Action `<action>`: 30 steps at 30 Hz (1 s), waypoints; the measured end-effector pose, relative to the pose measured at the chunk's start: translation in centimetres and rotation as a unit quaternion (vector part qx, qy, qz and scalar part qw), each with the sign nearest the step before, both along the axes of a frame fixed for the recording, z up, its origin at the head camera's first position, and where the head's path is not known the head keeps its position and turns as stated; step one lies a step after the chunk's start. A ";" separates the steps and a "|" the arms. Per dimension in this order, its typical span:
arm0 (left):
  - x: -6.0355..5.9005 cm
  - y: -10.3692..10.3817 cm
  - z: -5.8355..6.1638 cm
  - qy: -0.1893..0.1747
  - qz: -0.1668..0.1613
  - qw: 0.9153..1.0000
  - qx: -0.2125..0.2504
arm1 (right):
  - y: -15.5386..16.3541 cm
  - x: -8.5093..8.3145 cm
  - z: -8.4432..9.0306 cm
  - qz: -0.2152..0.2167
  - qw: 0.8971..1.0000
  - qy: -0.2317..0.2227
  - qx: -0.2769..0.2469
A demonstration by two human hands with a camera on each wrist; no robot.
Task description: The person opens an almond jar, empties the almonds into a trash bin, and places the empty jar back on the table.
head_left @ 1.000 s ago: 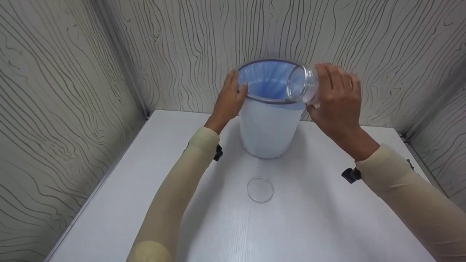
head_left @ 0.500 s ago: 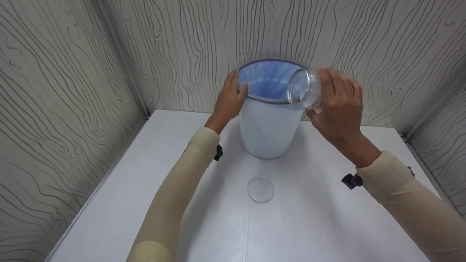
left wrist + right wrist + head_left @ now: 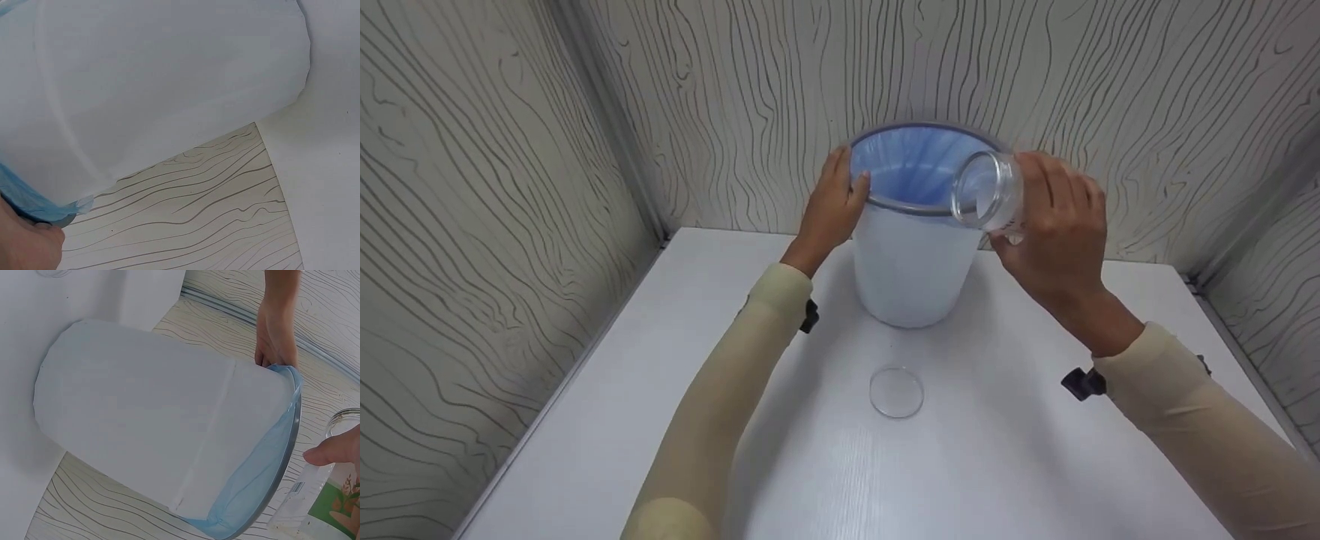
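Watching the feed remotely rn: the right hand [image 3: 1054,225] is wrapping its fingers round a clear jar [image 3: 988,191], holding it tipped on its side, so the long axis is running roughly horizontal w/ the open mouth facing left, toward the bin's opening. The jar mouth is hanging right at the right edge of the rim of the white bin [image 3: 913,262], which is lined w/ a blue bag [image 3: 911,165], and the bin is leaning slightly toward the camera. The left hand [image 3: 831,206] is gripping the rim on the opposite side, thumb hooked over the edge, fingers on the outside; in the left wrist view I'm only seeing a sliver of that hand, so not 100% sure how tight the hold is. Key bit imo: the bin's opening is sitting directly left of the jar mouth, so the right hand is the nearer one to it, and the jar axis is pointing across the rim. A clear round lid [image 3: 896,391] is lying flat on the white table [image 3: 585,450] in front of the bin, well apart from both hands. Jar is looking empty afaict, w/ a green label [image 3: 332,509] on it in the right wrist cam.
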State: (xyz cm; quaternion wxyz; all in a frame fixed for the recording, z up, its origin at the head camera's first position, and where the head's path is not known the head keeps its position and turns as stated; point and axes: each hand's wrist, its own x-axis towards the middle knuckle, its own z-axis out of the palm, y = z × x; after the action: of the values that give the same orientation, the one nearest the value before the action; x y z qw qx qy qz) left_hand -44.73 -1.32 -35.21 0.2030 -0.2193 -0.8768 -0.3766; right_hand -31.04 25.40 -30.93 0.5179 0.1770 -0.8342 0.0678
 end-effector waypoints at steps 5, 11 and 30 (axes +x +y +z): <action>-0.1 0.0 -0.1 0.007 0.000 1.000 -0.001 | -0.1 0.3 -0.2 0.012 1.000 -0.002 -0.013; -0.1 0.0 0.0 0.000 0.001 1.000 0.004 | -0.1 0.7 -0.4 0.031 0.999 -0.008 -0.036; -0.3 0.1 -0.2 0.008 0.003 1.000 0.001 | 0.1 1.9 -1.9 0.053 0.995 -0.014 -0.079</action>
State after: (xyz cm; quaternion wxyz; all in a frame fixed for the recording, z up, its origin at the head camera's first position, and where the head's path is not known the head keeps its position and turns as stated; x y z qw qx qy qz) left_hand -45.04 -1.26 -35.45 0.2116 -0.2193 -0.8755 -0.3751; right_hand -29.13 25.45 -32.79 0.5146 0.1787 -0.8226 0.1630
